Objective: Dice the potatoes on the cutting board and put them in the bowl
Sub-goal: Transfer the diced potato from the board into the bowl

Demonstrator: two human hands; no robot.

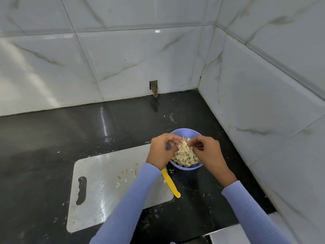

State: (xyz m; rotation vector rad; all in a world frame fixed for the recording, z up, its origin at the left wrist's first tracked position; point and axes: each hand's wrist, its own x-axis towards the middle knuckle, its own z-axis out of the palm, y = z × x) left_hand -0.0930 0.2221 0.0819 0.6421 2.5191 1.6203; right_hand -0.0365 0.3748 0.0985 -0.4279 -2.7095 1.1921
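A lilac bowl (184,132) stands on the black counter, heaped with diced potato (186,156). Both hands hover over it. My left hand (161,150) has its fingers curled at the bowl's left rim, with potato bits at the fingertips. My right hand (208,150) pinches small pieces above the heap. The white cutting board (109,194) lies to the left of the bowl with a few diced bits (128,175) scattered on it. A yellow-handled knife (170,184) lies at the board's right edge, its blade hidden under my left wrist.
Marble-patterned tiled walls close the counter at the back and right, forming a corner (198,88) behind the bowl. A small wall opening (153,85) sits at the back. The counter's front edge (246,224) runs at lower right. Scraps dot the counter.
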